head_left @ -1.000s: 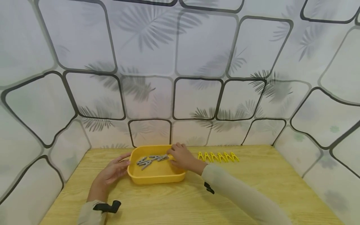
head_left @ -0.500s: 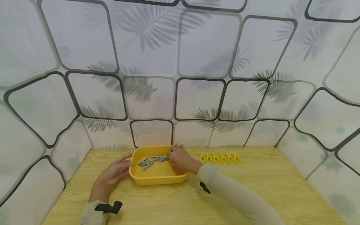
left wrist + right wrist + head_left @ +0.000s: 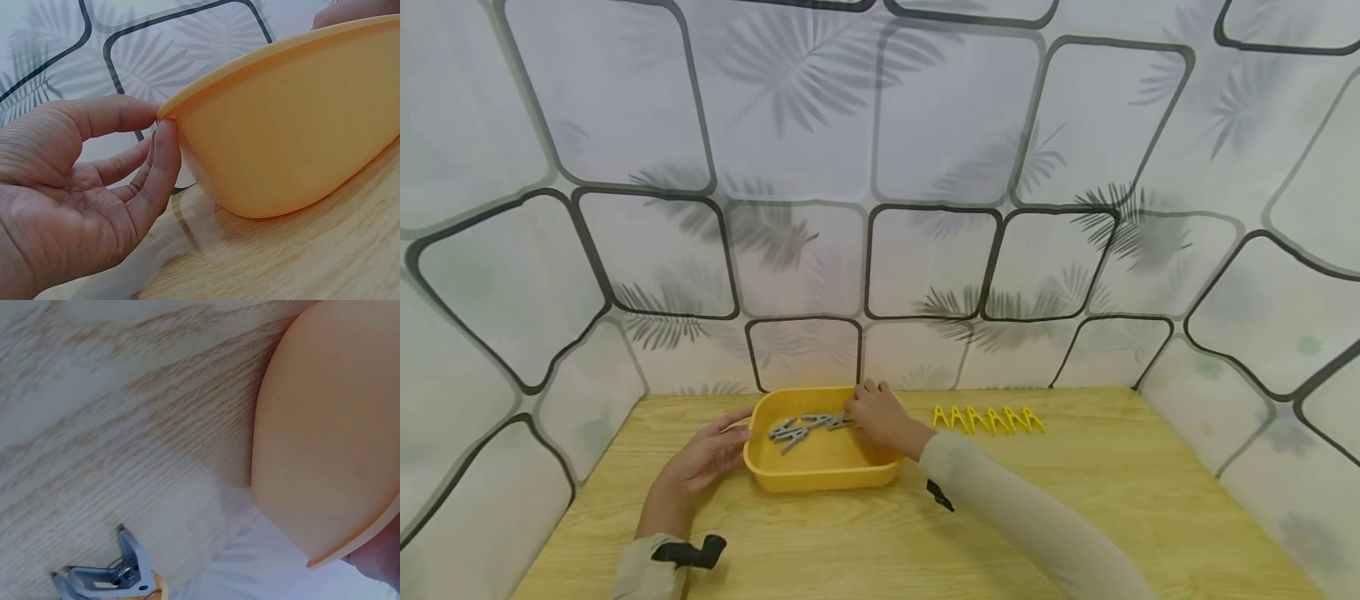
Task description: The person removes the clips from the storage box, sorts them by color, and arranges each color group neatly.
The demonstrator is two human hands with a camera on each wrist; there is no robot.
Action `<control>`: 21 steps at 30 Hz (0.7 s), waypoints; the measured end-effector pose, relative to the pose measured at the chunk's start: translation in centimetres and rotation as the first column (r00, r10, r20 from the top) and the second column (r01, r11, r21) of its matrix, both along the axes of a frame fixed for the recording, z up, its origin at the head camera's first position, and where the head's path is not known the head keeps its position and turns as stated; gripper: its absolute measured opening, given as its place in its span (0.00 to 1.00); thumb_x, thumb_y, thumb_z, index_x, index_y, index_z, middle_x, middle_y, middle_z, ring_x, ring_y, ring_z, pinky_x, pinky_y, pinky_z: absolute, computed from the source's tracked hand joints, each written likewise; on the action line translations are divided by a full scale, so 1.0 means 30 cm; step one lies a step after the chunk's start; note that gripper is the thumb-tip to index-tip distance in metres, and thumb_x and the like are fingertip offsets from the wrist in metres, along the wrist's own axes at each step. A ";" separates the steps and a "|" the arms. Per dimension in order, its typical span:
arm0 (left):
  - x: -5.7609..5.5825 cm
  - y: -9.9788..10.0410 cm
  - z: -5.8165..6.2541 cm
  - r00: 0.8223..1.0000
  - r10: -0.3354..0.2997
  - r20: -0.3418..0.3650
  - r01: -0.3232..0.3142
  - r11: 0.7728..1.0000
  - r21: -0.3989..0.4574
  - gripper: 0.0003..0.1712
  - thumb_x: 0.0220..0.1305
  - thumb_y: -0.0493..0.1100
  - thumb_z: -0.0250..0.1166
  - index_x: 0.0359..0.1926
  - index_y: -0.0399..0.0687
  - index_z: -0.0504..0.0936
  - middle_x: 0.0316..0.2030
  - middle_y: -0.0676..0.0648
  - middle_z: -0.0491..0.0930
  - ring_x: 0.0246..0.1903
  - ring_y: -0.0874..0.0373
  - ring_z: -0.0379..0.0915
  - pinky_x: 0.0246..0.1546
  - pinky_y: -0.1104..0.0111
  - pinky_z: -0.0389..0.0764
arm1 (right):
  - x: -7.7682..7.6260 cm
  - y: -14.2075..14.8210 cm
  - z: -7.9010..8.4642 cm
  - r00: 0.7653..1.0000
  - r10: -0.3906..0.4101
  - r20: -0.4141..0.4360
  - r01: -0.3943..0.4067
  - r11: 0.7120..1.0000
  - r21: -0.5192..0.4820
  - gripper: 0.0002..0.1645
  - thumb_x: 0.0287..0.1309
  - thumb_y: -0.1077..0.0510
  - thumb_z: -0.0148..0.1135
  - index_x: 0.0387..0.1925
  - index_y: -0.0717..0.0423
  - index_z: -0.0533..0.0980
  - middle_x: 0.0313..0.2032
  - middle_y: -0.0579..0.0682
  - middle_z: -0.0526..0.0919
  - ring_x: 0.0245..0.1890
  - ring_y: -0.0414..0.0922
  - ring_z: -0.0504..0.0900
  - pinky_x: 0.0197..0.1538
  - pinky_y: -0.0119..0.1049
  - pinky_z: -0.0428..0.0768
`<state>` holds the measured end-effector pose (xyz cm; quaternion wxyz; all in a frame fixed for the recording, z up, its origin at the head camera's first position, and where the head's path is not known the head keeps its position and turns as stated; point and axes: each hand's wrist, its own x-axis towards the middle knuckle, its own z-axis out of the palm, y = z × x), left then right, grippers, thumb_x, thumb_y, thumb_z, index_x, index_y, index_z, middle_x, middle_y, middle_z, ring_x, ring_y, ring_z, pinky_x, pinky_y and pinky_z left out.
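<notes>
A yellow plastic basin [image 3: 820, 479] stands on the wooden table against the back wall, with several grey clothes pegs [image 3: 790, 435] inside. At its left edge, my left hand [image 3: 709, 454] pinches the rim between thumb and finger, as the left wrist view shows up close. My right hand [image 3: 880, 414] reaches into the far right corner, knuckles raised near the back rim and the grey pegs right beside its fingers. Those fingertips are hidden, so I cannot tell what they hold. Only a sliver of that hand [image 3: 378, 553] shows behind the basin wall in the right wrist view.
Several yellow clothes pegs [image 3: 988, 419] lie in a row right of the basin, near the back wall. A grey peg-shaped piece [image 3: 134, 569] with yellow behind it shows low in the right wrist view. Patterned cloth [image 3: 940, 262] encloses the table [image 3: 820, 550].
The view has shifted slightly. My right forearm has eased a little to the left, while the right hand stays in the basin's corner. The left hand keeps its place on the rim.
</notes>
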<state>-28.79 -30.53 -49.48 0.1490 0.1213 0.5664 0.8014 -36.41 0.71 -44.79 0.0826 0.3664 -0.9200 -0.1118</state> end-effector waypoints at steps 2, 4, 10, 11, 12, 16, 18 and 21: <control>0.000 0.000 0.001 1.000 -0.001 -0.003 0.001 1.000 0.000 0.20 0.79 0.33 0.50 0.61 0.59 0.75 0.50 0.52 0.84 0.47 0.63 0.83 0.46 0.72 0.85 | 0.001 -0.006 0.000 1.000 -0.013 -0.007 0.013 1.000 0.025 0.19 0.64 0.43 0.69 0.54 0.43 0.82 0.47 0.48 0.80 0.44 0.45 0.71 0.46 0.38 0.68; 0.000 0.000 0.001 1.000 -0.002 -0.002 0.002 1.000 -0.007 0.20 0.79 0.33 0.50 0.62 0.59 0.74 0.50 0.52 0.84 0.47 0.63 0.83 0.46 0.72 0.85 | 0.002 -0.011 0.000 1.000 -0.026 -0.012 0.026 0.999 0.046 0.20 0.64 0.43 0.69 0.54 0.42 0.82 0.49 0.48 0.80 0.46 0.45 0.72 0.48 0.39 0.70; 0.001 0.003 0.006 1.000 0.009 0.010 -0.009 1.000 -0.018 0.19 0.79 0.33 0.50 0.60 0.61 0.74 0.50 0.53 0.85 0.47 0.64 0.83 0.46 0.73 0.85 | 0.004 -0.021 -0.001 0.999 -0.038 -0.012 0.039 0.997 0.065 0.17 0.67 0.44 0.66 0.54 0.43 0.81 0.51 0.48 0.81 0.47 0.46 0.74 0.51 0.41 0.73; 0.002 0.004 0.007 1.000 0.010 0.010 -0.009 1.000 -0.016 0.19 0.79 0.33 0.50 0.60 0.60 0.74 0.50 0.53 0.85 0.47 0.63 0.83 0.46 0.73 0.85 | 0.006 -0.022 -0.001 0.999 -0.039 -0.008 0.039 0.997 0.060 0.16 0.68 0.44 0.66 0.53 0.43 0.81 0.51 0.48 0.82 0.47 0.46 0.74 0.51 0.41 0.74; 0.004 0.004 0.007 1.000 0.011 0.010 -0.011 1.000 -0.014 0.19 0.79 0.33 0.50 0.60 0.60 0.74 0.50 0.53 0.85 0.47 0.64 0.83 0.46 0.73 0.85 | 0.007 -0.023 -0.001 0.999 -0.041 -0.001 0.041 0.998 0.057 0.15 0.69 0.44 0.64 0.53 0.44 0.81 0.50 0.48 0.82 0.47 0.46 0.74 0.51 0.41 0.73; 0.007 0.004 0.008 1.000 0.012 0.018 -0.012 1.000 -0.009 0.19 0.79 0.33 0.51 0.61 0.59 0.75 0.49 0.53 0.85 0.46 0.64 0.83 0.46 0.73 0.84 | 0.006 -0.020 -0.006 0.999 -0.044 0.013 0.044 0.998 0.049 0.13 0.72 0.46 0.61 0.51 0.44 0.81 0.49 0.47 0.82 0.47 0.46 0.74 0.50 0.40 0.73; 0.007 0.005 0.010 0.999 0.023 0.025 -0.022 1.000 -0.016 0.19 0.78 0.34 0.52 0.60 0.60 0.75 0.49 0.53 0.85 0.46 0.64 0.83 0.45 0.73 0.84 | 0.004 -0.016 -0.012 0.999 -0.043 0.010 0.042 0.997 0.057 0.13 0.72 0.46 0.61 0.51 0.44 0.81 0.49 0.47 0.81 0.47 0.45 0.73 0.50 0.40 0.72; 0.004 0.006 0.012 0.999 0.031 0.035 -0.030 0.999 -0.021 0.19 0.78 0.34 0.52 0.59 0.61 0.75 0.49 0.53 0.85 0.46 0.64 0.83 0.45 0.73 0.84 | -0.001 -0.008 -0.020 0.999 -0.037 0.006 0.036 0.998 0.058 0.11 0.72 0.46 0.61 0.50 0.43 0.81 0.48 0.45 0.81 0.46 0.44 0.73 0.49 0.39 0.72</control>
